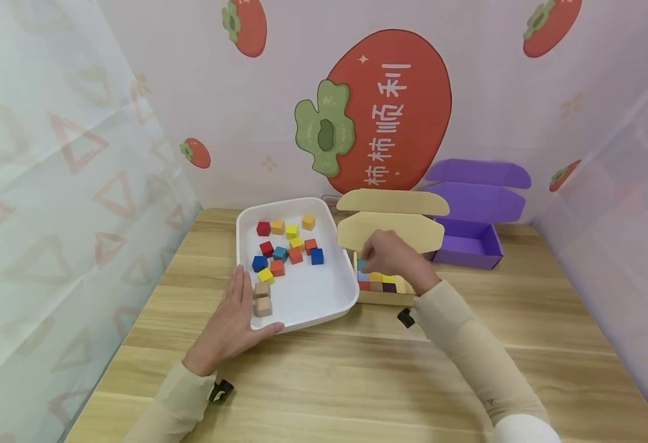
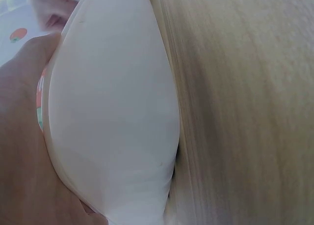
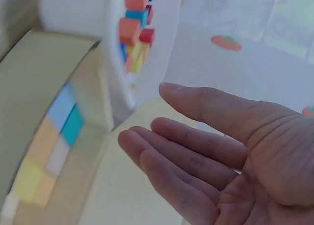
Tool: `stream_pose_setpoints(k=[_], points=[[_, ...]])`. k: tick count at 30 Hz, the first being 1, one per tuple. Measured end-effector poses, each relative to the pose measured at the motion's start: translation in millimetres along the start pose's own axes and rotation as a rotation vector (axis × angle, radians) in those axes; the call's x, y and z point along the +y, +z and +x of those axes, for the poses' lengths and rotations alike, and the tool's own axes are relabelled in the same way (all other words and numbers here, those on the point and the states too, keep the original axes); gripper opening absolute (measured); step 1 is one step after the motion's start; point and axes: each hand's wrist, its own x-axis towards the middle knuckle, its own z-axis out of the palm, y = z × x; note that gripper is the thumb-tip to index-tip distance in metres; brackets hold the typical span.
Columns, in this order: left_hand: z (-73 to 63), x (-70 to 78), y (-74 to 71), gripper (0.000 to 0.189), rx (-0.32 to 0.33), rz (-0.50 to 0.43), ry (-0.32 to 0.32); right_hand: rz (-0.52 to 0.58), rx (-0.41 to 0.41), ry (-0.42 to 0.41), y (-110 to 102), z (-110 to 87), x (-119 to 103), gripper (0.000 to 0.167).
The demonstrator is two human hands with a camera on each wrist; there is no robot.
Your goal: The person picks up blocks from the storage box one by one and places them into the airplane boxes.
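My left hand (image 1: 232,323) lies along the near left corner of a white tray (image 1: 318,292), straight fingers on its side and thumb on the front rim. Several coloured wooden cubes lie in the tray, among them a blue cube (image 1: 316,256) and two plain wood cubes (image 1: 263,306) near the left fingers. Over the open pale yellow box (image 1: 384,299) hovers my right hand (image 1: 392,255). In the right wrist view its fingers (image 3: 186,151) bend loosely, thumb apart, holding nothing. Inside the box cubes sit side by side, including a teal cube (image 3: 72,125) and a brown cube (image 1: 376,286).
An open purple box (image 1: 470,249) stands behind and right of the yellow one, its lid raised. Both boxes and the tray rest on a wooden table (image 1: 346,381). Behind the table hangs a backdrop with printed persimmons (image 1: 407,123).
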Motion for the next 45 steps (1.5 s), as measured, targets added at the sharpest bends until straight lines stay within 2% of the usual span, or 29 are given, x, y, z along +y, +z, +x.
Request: stream_pose_setpoints(k=[4, 9, 14, 17, 22, 30, 35, 45], points=[[0.7, 0.5, -0.8, 0.137, 0.004, 0.002, 0.005, -0.003, 0.002, 0.005, 4, 18.2, -32, 0.019], [1.4, 1.0, -1.6, 0.137, 0.002, 0.003, 0.002, -0.042, 0.011, 0.053, 17, 44.7, -65, 0.034], [1.7, 1.4, -1.6, 0.137, -0.001, -0.002, -0.003, -0.101, 0.031, 0.127, 39, 69.8, -82, 0.039], [0.9, 1.9, -1.6, 0.137, 0.000, -0.002, -0.002, -0.125, 0.059, 0.129, 52, 81.0, -86, 0.038], [-1.4, 1.9, -2.4, 0.136, 0.008, 0.002, -0.006, -0.123, 0.075, 0.134, 64, 95.0, -90, 0.027], [-0.7, 2.2, -2.6, 0.138, -0.008, -0.018, -0.026, -0.086, 0.045, 0.228, 76, 111.7, -85, 0.031], [-0.5, 2.7, -1.5, 0.138, -0.013, -0.023, -0.033, -0.131, 0.065, 0.195, 80, 114.9, -79, 0.026], [-1.2, 2.5, -2.0, 0.136, -0.008, -0.021, -0.021, -0.178, 0.017, 0.160, 78, 118.5, -77, 0.028]])
